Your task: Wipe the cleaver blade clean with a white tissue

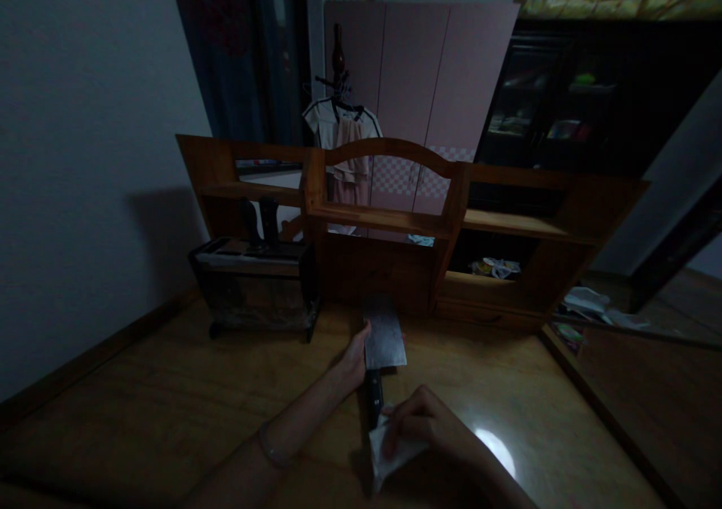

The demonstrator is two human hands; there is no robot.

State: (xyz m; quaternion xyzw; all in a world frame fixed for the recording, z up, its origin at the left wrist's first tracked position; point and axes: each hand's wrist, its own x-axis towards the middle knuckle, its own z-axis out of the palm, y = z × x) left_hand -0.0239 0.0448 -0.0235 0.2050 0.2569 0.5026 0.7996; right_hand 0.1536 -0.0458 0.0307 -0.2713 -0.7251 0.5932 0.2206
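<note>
A cleaver (386, 340) with a broad grey blade and a black riveted handle is held over the wooden table, blade pointing away from me. My left hand (355, 356) grips the blade from its left side and beneath; its thumb lies at the blade's edge, and most of its fingers are hidden under the metal. At the handle's lower end, my right hand (420, 423) pinches a white cloth or tissue (392, 460), which covers part of the handle. Left of the hands stands a knife block (256, 291) with two black-handled knives in it.
The wooden tabletop (316, 449) carries a wooden shelf unit (389, 219) along its back. A small plastic-wrapped item (496, 268) sits in its right compartment. A wall (90, 163) closes off the left side. Pink cabinets (411, 80) and hanging clothes (344, 129) stand beyond.
</note>
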